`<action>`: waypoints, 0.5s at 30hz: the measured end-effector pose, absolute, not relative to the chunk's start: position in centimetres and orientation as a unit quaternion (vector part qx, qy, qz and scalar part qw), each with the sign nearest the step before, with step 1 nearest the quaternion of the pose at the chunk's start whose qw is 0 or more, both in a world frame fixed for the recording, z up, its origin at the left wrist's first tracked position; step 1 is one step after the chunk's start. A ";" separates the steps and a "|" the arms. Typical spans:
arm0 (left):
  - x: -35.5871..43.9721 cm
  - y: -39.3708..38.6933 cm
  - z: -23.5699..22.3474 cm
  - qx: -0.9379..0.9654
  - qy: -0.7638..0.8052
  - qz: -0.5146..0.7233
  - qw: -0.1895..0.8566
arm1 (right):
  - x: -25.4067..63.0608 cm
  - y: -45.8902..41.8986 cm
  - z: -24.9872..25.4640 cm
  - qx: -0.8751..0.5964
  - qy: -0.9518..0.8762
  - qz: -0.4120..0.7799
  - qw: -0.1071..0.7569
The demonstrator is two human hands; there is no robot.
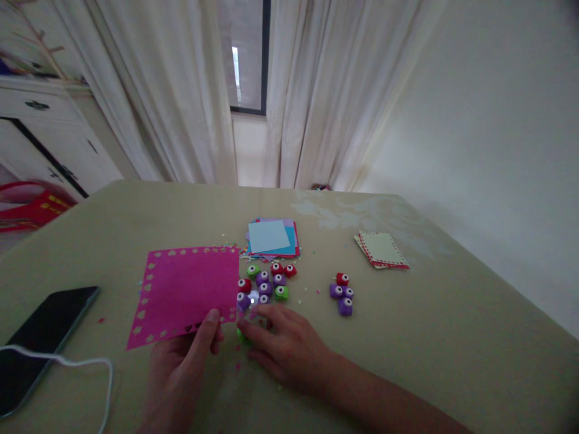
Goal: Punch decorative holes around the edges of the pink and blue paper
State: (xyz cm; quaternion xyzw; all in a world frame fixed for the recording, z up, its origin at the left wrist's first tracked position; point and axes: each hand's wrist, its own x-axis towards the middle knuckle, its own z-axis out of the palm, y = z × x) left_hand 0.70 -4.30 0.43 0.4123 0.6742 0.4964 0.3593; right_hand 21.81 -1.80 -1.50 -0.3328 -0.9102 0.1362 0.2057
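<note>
My left hand (187,364) pinches the lower right edge of a bright pink sheet of paper (192,292) and holds it tilted above the table. Small cut-out shapes run along its left, top and bottom edges, with a few near the right edge. Beside that edge, my right hand (289,349) has its fingers bent around a green paper punch (243,336), which is mostly hidden by the fingers. Just beyond the right hand is a cluster of red, purple and green paper punches (265,288). Several other punches (344,294) stand in a group to the right.
Colored sheets (269,236) lie stacked behind the punches, with tiny paper bits around them. Another stack of bordered paper (384,250) is at the right. A phone (49,337) with a white cable (76,363) across it lies at the left of the table (434,337).
</note>
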 end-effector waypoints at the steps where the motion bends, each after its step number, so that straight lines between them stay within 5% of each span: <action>1: 0.6 -4.3 0.3 0.410 0.672 0.502 0.359 | 21.6 -2.0 -1.9 -0.319 -0.918 0.116 0.204; 15: 0.6 -4.4 -0.7 0.409 0.647 0.518 0.382 | 21.7 -1.9 -3.0 -0.359 -0.876 0.201 0.252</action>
